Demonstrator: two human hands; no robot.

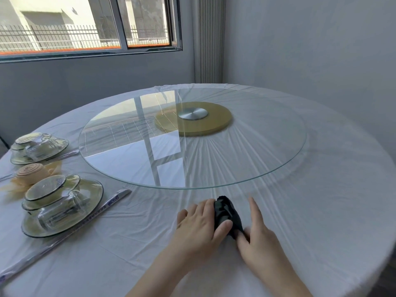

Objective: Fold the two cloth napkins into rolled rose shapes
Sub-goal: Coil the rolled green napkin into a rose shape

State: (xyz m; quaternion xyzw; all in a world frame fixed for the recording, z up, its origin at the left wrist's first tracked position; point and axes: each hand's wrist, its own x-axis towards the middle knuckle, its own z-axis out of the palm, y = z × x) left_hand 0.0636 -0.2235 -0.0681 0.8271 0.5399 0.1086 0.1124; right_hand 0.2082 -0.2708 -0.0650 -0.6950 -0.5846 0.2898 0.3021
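A small black napkin [226,212], bunched into a tight roll, lies on the white tablecloth just in front of the glass turntable. My left hand [199,224] grips its left side, fingers over the top and thumb curled against its near end. My right hand [258,233] pinches the roll's near right corner with thumb and lower fingers, while the index finger points straight ahead. A beige napkin [32,171], rolled into a spiral rose shape with loose leaves, sits at the far left between two place settings.
A round glass turntable [278,159] on a gold base [218,123] fills the table's middle. Two place settings of glass plates, bowls and tumblers [62,207] [38,146] stand at the left, each with wrapped chopsticks [115,199] beside it. The table's edge curves off at right.
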